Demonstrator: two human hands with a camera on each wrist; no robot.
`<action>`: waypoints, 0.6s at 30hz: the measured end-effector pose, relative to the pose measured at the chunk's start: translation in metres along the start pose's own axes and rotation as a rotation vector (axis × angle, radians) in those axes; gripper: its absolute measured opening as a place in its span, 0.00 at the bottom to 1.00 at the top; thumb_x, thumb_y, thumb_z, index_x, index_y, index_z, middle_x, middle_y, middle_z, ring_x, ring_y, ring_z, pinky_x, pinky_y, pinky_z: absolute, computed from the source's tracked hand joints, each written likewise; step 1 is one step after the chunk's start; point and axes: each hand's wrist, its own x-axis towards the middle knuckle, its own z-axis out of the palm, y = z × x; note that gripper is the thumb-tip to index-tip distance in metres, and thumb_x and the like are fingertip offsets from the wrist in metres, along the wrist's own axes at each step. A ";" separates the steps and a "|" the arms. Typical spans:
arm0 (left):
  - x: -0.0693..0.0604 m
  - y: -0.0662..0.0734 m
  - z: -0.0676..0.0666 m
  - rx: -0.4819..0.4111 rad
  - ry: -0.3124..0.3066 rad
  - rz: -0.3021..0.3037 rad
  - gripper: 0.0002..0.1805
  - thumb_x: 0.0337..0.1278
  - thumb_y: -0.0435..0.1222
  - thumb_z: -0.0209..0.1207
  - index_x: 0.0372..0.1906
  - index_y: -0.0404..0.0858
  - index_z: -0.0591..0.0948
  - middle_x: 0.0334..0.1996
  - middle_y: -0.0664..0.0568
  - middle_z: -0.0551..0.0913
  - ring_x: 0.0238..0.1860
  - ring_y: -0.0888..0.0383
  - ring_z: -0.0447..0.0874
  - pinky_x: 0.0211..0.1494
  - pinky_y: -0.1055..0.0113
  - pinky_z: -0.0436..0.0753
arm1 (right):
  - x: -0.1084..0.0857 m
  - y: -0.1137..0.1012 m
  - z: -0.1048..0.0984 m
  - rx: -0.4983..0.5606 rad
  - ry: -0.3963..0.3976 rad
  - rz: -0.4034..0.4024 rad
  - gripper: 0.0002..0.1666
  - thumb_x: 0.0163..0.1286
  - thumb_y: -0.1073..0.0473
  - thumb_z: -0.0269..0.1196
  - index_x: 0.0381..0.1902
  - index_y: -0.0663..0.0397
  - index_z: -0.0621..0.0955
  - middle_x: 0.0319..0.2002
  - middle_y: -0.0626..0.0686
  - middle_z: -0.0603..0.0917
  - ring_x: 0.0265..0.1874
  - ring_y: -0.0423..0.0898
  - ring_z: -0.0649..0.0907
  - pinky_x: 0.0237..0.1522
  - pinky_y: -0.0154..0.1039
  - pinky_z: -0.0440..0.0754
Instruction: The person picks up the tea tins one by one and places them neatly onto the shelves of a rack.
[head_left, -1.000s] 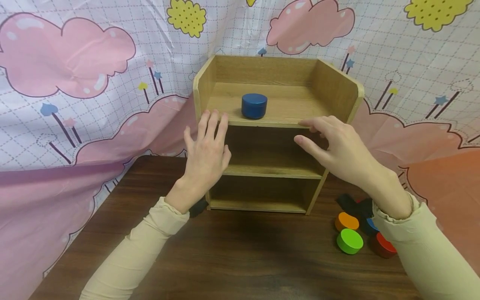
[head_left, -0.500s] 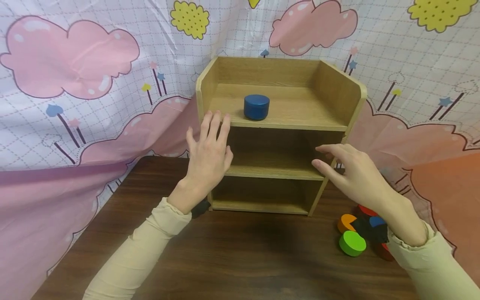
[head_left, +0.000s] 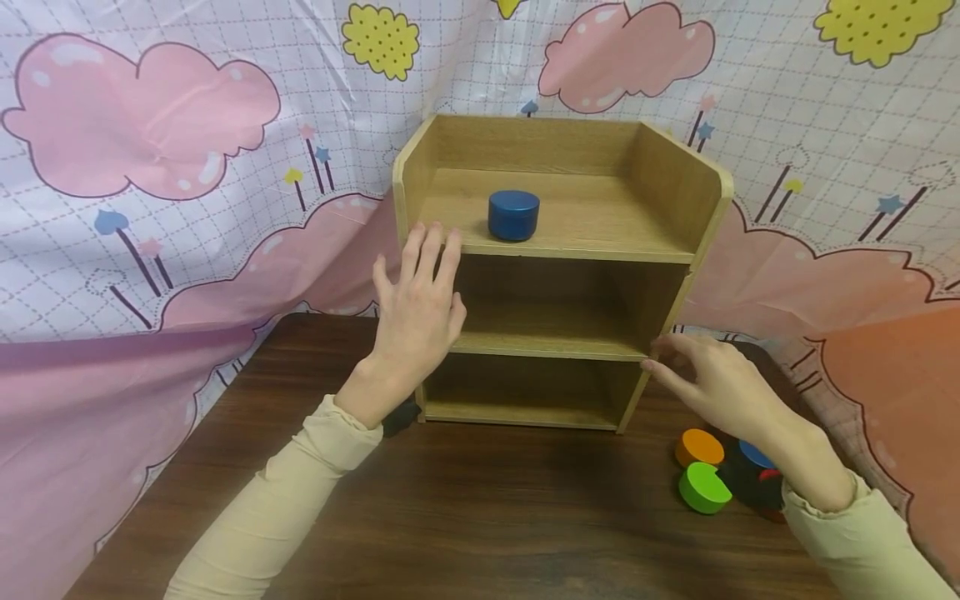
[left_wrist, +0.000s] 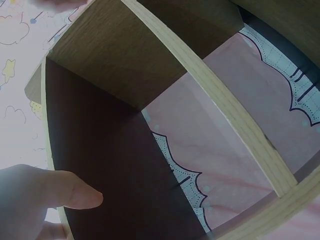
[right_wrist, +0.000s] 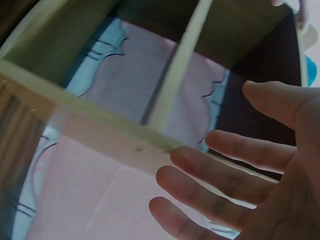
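Observation:
A light wooden shelf unit with stacked levels stands on the dark table. On its top level, near the front edge, sits a round blue tin. My left hand has its fingers spread at the unit's left front edge, fingertips by the top board; contact is hard to tell. In the left wrist view its thumb shows before the top compartment. My right hand is beside the unit's right side, lower down, holding nothing. Its fingers are spread and slightly bent in the right wrist view.
Right of the unit, on the table, are an orange round piece and a green one. A blue one and a red one are partly hidden by my right wrist. A patterned cloth hangs behind.
My right hand has moved down and to the right, from the top board's front edge to beside the unit's right side. The left hand and the blue tin have stayed in place.

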 end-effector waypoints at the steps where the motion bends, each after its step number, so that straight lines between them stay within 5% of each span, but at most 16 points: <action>1: 0.000 0.000 0.000 0.000 0.000 0.000 0.40 0.50 0.35 0.62 0.71 0.40 0.61 0.70 0.44 0.64 0.73 0.47 0.55 0.61 0.31 0.60 | -0.002 0.003 0.002 -0.004 -0.014 0.012 0.21 0.68 0.47 0.61 0.48 0.58 0.81 0.34 0.51 0.86 0.32 0.47 0.84 0.32 0.46 0.80; 7: -0.001 0.000 0.001 0.002 0.009 0.007 0.39 0.51 0.35 0.61 0.71 0.40 0.61 0.70 0.44 0.64 0.73 0.47 0.55 0.61 0.31 0.60 | -0.011 0.023 0.012 -0.016 -0.087 0.087 0.28 0.67 0.45 0.61 0.53 0.63 0.79 0.46 0.64 0.85 0.42 0.61 0.84 0.37 0.58 0.80; 18: 0.000 -0.001 0.001 0.000 0.013 0.006 0.39 0.50 0.34 0.61 0.71 0.40 0.62 0.70 0.44 0.64 0.73 0.47 0.55 0.61 0.30 0.59 | -0.030 0.063 0.045 -0.014 -0.282 0.219 0.32 0.61 0.49 0.66 0.54 0.70 0.77 0.48 0.71 0.82 0.39 0.66 0.84 0.28 0.54 0.81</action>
